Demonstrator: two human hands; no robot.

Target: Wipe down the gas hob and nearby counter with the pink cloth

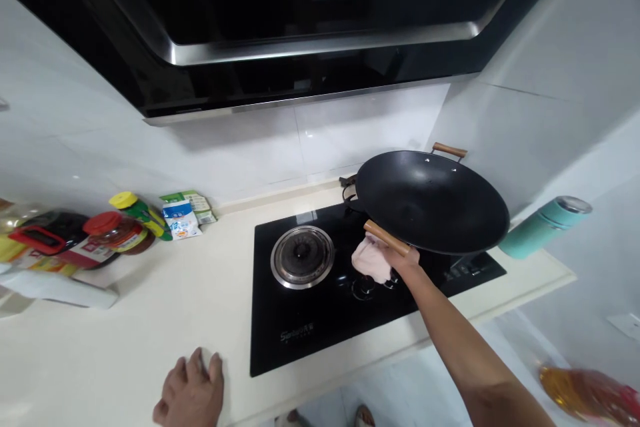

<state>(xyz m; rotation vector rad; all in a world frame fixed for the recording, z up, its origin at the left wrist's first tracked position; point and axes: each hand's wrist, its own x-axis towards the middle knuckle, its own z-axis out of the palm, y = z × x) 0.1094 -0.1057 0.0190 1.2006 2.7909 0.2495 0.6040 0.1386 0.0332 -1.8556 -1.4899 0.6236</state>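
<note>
A black wok point(430, 203) with wooden handles sits over the right side of the black gas stove point(295, 310). My right hand point(407, 260) is at the wok's near wooden handle point(387, 237), which partly hides it. A pale pink cloth point(371, 259) is bunched in that hand, low over the stovetop by the knobs. Whether the fingers also touch the handle, I cannot tell. My left hand point(193, 390) rests on the white countertop point(200, 300), left of the stove, fingers slightly bent and apart, holding nothing.
The left burner point(303, 257) is uncovered. Bottles, a red-lidded jar point(120, 232) and seasoning packets point(183, 217) stand along the wall at left. A teal flask point(543, 227) is right of the wok. The range hood point(320, 47) hangs overhead. An oil bottle point(585, 390) is at lower right.
</note>
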